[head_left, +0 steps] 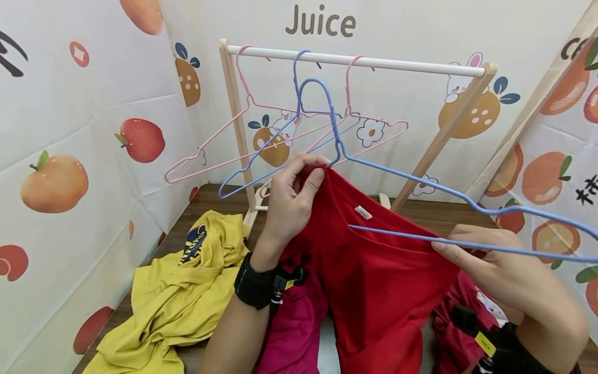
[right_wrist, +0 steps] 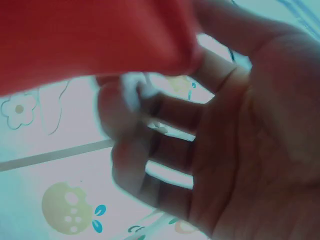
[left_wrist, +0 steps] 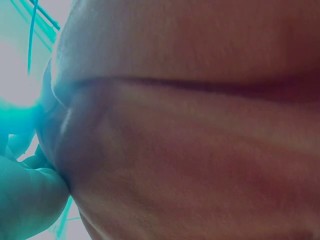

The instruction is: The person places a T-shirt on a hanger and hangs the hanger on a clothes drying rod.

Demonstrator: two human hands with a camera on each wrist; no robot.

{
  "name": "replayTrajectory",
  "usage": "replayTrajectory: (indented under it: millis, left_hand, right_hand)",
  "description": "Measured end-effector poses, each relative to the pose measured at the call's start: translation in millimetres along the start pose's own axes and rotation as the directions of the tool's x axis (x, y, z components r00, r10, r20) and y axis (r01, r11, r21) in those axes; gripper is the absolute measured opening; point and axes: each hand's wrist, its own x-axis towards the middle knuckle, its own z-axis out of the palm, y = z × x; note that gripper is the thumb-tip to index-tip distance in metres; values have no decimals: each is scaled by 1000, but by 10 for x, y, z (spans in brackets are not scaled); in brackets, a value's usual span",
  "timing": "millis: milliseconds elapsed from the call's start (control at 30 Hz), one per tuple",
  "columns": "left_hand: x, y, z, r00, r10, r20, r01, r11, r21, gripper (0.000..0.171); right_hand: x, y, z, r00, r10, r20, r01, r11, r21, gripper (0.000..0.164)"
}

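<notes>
A red shirt (head_left: 374, 291) hangs between the two hands, its wide neckline pulled out and a white label showing inside. At the neckline's left end, the left hand (head_left: 294, 197) pinches the cloth between thumb and fingers, close to the neck of a blue clothes hanger (head_left: 402, 174). The right hand (head_left: 495, 259) pinches the neckline's right side, its thumb against the hanger's lower bar. One end of the hanger is inside the neckline; its other end sticks out to the right. In the right wrist view, red cloth covers the tip of the right index finger.
Behind stands a rack with a white rail (head_left: 420, 66), holding pink hangers (head_left: 205, 150) and another blue hanger (head_left: 261, 150). A yellow shirt (head_left: 187, 291) lies at left. Magenta cloth (head_left: 299, 327) and dark red cloth (head_left: 460, 301) lie beside the red shirt. Printed fabric walls surround the table.
</notes>
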Motion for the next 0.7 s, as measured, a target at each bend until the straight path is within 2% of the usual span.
replayTrajectory:
  millis: [67, 133, 200, 233, 300, 367, 467, 567, 700]
  left_hand:
    - [1, -15, -17, 1000, -24, -11, 24, 1000, -3, 20]
    - [-4, -32, -39, 999, -48, -20, 48, 999, 2, 21]
    - [-12, -48, -58, 997, -67, -24, 67, 998, 12, 22]
    - [-16, -55, -66, 997, -73, -22, 74, 997, 15, 22]
    - [-20, -69, -76, 997, -79, -18, 79, 997, 24, 22]
    - [-19, -82, -79, 997, -82, -8, 83, 996, 33, 23]
    - [-12, -99, -79, 996, -90, 2, 89, 995, 44, 24]
    - [-8, -110, -83, 995, -104, 1, 104, 993, 57, 25]
    - [-8, -120, -90, 994, -109, 1, 109, 991, 77, 24]
  right_hand:
    - [-45, -12, -24, 1000, -3, -16, 3, 1000, 27, 9]
    - [-89, -28, -36, 1000, 8, -16, -7, 998, 65, 14]
    - [-126, -51, -42, 999, -30, -34, 32, 997, 64, 16]
    - [-135, -64, -38, 995, -79, -58, 83, 994, 70, 25]
    - [-151, -95, -37, 981, -169, -91, 176, 981, 75, 36]
    - [-166, -136, -49, 967, -224, -120, 233, 970, 71, 40]
    - [-191, -188, -77, 951, -268, -153, 282, 956, 76, 41]
    - [-214, -216, -105, 941, -276, -197, 292, 955, 55, 39]
    - [-210, -200, -128, 909, -345, -233, 377, 920, 109, 39]
